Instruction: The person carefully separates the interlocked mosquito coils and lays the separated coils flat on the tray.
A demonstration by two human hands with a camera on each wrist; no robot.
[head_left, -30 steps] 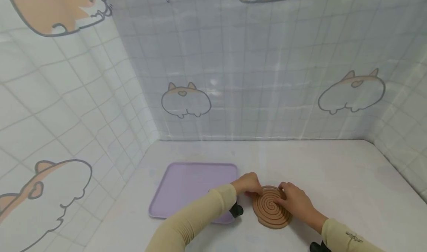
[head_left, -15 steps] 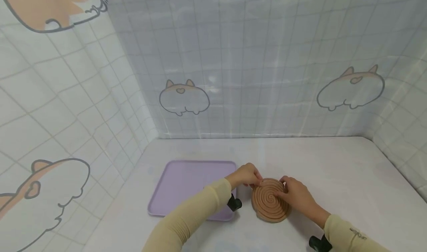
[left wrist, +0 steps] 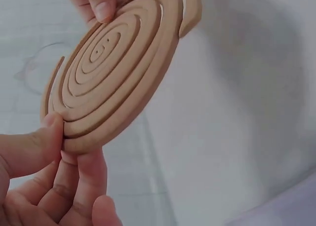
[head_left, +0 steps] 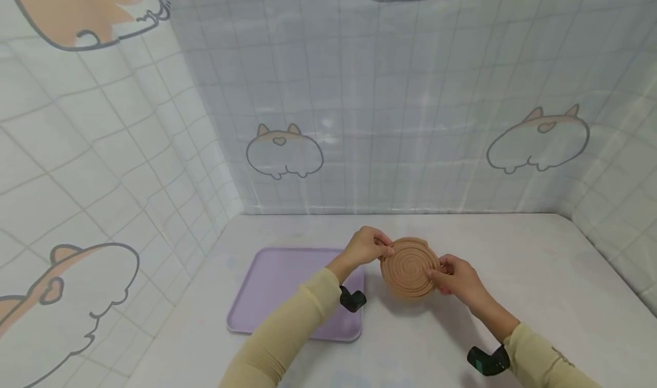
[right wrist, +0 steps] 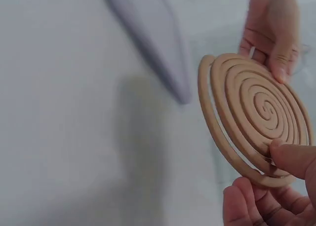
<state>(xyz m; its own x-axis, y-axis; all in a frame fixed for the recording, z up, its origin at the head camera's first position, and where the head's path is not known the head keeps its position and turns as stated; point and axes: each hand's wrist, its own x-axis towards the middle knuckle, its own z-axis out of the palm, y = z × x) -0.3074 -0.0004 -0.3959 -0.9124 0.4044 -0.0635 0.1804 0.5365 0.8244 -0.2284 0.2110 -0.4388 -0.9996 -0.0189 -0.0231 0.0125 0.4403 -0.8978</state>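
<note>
A flat brown mosquito coil (head_left: 409, 269), wound in a double spiral, is held up above the table between both hands. At its left edge my left hand (head_left: 361, 245) pinches the rim, thumb on the face and fingers behind. My right hand (head_left: 459, 279) pinches the opposite edge, its thumb lying on the outer turns. Up close in the left wrist view, the coil (left wrist: 123, 72) is tilted, and a thin gap shows along its outer strand. The right wrist view shows the coil (right wrist: 252, 112) with a loose outer end standing slightly apart.
A shallow lilac tray (head_left: 287, 291) lies on the white table (head_left: 503, 251) under the left forearm. Tile-patterned sheeting (head_left: 400, 120) with cartoon animals walls the back and sides. A dark wrist camera (head_left: 354, 299) hangs beside the left cuff; another (head_left: 487, 360) hangs by the right.
Both hands have raised the mosquito coil off the table, away from me and slightly left. It has turned, its outer end now at the top. The tray has stayed put.
</note>
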